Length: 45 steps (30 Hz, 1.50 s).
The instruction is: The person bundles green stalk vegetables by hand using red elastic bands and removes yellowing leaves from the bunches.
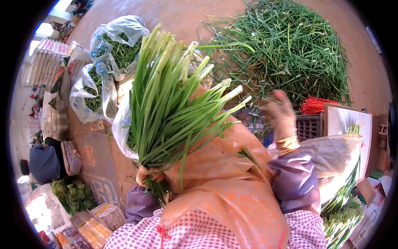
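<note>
My left hand is closed around the leafy lower end of a large bunch of long green stalks, likely garlic chives, whose pale cut ends fan upward and to the right. My right hand is raised to the right of the bunch, apart from it, blurred, with its fingers spread and nothing visible in them. A translucent orange plastic apron covers my lap below the bunch, with a few loose green leaves on it. Beyond my right hand lies a big heap of loose green leaves on the floor.
Clear plastic bags with greens stand at the left. A dark plastic crate at the right bears red ties, beside a white board. More bundles lie at lower right, others at lower left. A person is at far left.
</note>
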Each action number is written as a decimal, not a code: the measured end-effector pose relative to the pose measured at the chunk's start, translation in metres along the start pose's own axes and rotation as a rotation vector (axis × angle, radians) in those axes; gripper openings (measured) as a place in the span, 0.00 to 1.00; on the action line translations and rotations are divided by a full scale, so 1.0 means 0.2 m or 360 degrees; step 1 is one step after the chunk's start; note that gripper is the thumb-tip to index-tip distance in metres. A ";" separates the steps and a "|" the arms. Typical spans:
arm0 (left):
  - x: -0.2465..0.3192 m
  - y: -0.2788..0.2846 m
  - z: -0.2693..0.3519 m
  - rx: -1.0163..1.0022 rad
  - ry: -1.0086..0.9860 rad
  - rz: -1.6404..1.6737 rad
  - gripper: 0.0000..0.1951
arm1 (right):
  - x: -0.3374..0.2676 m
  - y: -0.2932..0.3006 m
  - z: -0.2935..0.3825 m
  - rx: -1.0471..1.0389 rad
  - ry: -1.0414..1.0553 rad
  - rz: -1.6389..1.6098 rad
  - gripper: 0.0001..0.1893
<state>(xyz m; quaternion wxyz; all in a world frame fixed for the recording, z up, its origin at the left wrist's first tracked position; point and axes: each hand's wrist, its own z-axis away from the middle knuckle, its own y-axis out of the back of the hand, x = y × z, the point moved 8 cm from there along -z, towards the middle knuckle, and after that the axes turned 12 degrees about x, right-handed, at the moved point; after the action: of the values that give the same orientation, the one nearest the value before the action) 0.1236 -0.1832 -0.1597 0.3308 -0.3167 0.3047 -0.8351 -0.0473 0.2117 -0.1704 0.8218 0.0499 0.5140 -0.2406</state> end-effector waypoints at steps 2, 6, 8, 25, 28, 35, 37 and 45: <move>0.01 0.01 -0.02 -0.0004 0.0006 -0.0038 0.13 | 0.10 -0.19 0.09 -0.0569 0.0341 0.0312 0.23; 0.02 0.03 0.00 0.0038 0.0005 -0.0063 0.11 | 0.24 -0.38 0.25 -0.1186 0.0477 0.1193 0.20; 0.03 0.05 0.00 0.0065 0.0000 -0.0080 0.11 | 0.30 -0.34 0.26 -0.1285 0.0132 0.1370 0.18; 0.10 -0.04 -0.02 0.0272 -0.0177 -0.0542 0.16 | -0.39 -0.44 0.57 -0.0759 0.2251 0.1161 0.16; 0.11 -0.07 -0.02 0.0279 -0.0192 -0.0650 0.18 | -0.19 -0.30 0.42 -0.0901 0.1147 0.0780 0.11; 0.14 -0.13 -0.03 0.0220 -0.0250 -0.0784 0.23 | -0.06 -0.06 0.11 -0.0155 0.0233 0.0121 0.04; 0.15 -0.10 -0.03 0.0160 -0.0280 -0.0813 0.27 | -0.13 -0.03 0.11 0.0112 0.0208 0.0056 0.03; 0.13 -0.03 -0.05 0.0198 -0.0294 -0.0717 0.30 | -0.18 -0.49 0.53 -0.0927 0.0985 0.1104 0.16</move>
<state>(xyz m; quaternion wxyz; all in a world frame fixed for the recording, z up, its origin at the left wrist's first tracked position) 0.0986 -0.1955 -0.1532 0.1815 -0.4306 0.1430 -0.8725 -0.0170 0.1036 -0.0731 0.6432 0.0553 0.7305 0.2226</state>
